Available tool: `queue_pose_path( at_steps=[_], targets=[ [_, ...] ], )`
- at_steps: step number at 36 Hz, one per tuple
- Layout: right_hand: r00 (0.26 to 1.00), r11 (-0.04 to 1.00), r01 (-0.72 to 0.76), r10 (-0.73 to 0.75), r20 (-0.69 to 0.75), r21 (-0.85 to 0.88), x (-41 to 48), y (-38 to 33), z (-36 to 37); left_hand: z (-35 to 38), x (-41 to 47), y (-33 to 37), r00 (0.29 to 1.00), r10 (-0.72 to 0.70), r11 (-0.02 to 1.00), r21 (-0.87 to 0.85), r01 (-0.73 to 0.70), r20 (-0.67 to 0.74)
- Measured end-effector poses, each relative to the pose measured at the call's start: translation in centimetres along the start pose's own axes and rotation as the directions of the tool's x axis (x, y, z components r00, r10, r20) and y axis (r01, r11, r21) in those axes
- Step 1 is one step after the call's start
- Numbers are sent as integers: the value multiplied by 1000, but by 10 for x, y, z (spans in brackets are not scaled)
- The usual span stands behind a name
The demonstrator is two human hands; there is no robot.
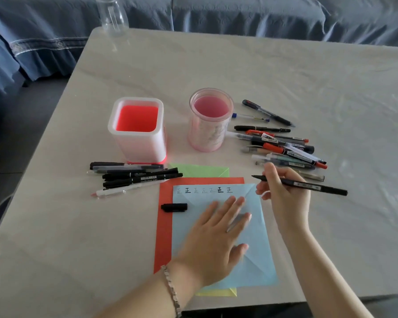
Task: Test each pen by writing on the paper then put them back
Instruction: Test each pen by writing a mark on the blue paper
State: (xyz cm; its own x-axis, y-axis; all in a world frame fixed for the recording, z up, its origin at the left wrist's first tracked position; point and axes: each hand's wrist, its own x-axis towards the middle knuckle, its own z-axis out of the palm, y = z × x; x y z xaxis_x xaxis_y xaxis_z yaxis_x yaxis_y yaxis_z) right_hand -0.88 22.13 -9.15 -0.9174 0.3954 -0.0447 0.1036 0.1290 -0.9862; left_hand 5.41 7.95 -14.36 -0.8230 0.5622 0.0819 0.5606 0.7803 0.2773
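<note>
A light blue paper lies on a red sheet, with a row of written characters along its top edge. My left hand presses flat on the blue paper, fingers straight. My right hand grips an uncapped black pen just right of the paper's top corner, tip pointing left and raised off the sheet. Its black cap lies on the red sheet's left part. A pile of pens sits at the right, and a smaller group of pens at the left.
A white square holder with a red inside and a round pink holder stand behind the papers. A green sheet and a yellow sheet poke out from under. A clear bottle stands at the table's far edge.
</note>
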Motion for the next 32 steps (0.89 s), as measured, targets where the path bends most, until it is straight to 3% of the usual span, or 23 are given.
queue_pose_path(
  at_steps=[12,18,32],
  targets=[
    [993,970,78,-95,-63,-230,7,29,17,3,2,0,999,-27,1000,-15,26,-31],
    [975,930,182,-213,-65,-320,7,37,22,3,3,0,999,-43,996,-73,41,-29],
    [963,908,231,-266,-54,-349,8,43,22,3,4,0,997,-47,992,-115,41,-53]
  ],
)
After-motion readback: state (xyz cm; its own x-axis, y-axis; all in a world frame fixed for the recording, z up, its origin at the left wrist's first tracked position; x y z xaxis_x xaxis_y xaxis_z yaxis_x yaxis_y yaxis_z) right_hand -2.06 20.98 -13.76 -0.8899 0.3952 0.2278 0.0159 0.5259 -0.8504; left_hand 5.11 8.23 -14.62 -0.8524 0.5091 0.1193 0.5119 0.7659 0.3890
